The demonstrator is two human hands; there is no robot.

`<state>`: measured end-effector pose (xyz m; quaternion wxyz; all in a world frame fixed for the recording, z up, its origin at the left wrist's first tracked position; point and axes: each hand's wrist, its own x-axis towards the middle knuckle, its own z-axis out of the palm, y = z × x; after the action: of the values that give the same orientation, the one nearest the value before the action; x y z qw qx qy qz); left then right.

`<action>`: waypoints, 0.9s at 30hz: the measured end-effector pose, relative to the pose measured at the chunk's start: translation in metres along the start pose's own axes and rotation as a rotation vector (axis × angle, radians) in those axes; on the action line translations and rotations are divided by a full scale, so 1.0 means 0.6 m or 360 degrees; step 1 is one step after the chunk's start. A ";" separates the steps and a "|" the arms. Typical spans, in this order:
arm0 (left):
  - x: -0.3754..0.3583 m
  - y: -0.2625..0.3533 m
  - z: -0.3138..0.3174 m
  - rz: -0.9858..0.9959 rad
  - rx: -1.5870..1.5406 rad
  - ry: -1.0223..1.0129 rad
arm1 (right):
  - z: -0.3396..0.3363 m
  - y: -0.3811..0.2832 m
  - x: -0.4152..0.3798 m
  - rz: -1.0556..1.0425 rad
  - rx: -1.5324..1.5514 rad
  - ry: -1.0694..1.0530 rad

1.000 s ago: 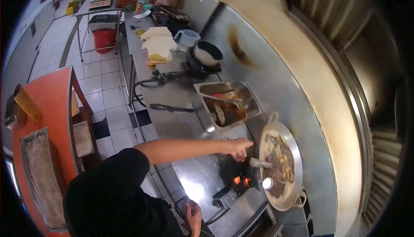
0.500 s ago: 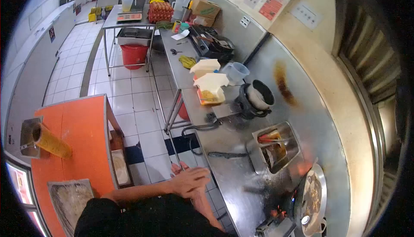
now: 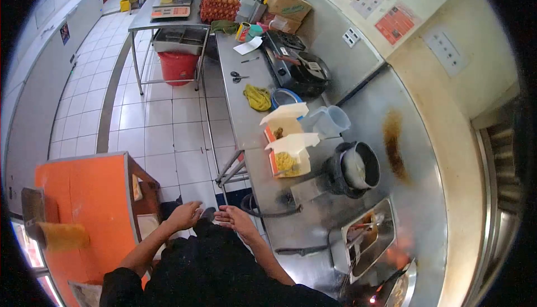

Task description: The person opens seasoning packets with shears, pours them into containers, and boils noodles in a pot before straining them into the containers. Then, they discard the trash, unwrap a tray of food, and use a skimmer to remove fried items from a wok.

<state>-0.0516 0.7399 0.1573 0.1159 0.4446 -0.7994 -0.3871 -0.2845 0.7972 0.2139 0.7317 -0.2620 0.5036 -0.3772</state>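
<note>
In front of my body, my left hand is held out with loosely bent fingers and nothing visible in it. My right hand faces it across a small gap, fingers spread and bare. Close to the right hand, a dark hose loops off the steel counter's edge. On that counter stand two opened cardboard food boxes; the nearer box holds yellow food, the farther box some small brown pieces. Neither hand touches anything I can make out.
A steel pan with utensils sits on the counter beside a black-handled tool. A lit burner and wok are at lower right. Behind the boxes stand a pot and plastic jug. An orange table is left.
My hands, crossed one over the other before, have moved apart. The view has shifted, so the counter boxes appear lower and the wok is mostly out of frame.
</note>
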 end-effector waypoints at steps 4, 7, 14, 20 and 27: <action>0.098 -0.005 -0.037 0.0004 -0.0171 -0.0135 | -0.053 -0.063 0.087 0.0077 -0.0256 -0.0004; 0.180 0.033 -0.073 0.0150 -0.0272 -0.0242 | -0.084 -0.078 0.137 0.0004 -0.0551 0.0190; 0.372 0.147 -0.117 0.1527 -0.0350 -0.0180 | -0.069 -0.135 0.219 -0.0561 0.1002 0.0570; 0.485 0.165 -0.119 0.2118 -0.0341 -0.0619 | -0.005 -0.317 0.214 -0.1039 0.1557 0.0473; 0.528 0.193 -0.219 0.2085 -0.0465 -0.1212 | -0.039 -0.335 0.225 -0.1588 0.1720 0.0792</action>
<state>-0.2374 0.4538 0.2789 0.0960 -0.3030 -0.8250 -0.4673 -0.3365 0.5706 0.2863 0.3669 0.0278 0.2218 -0.9030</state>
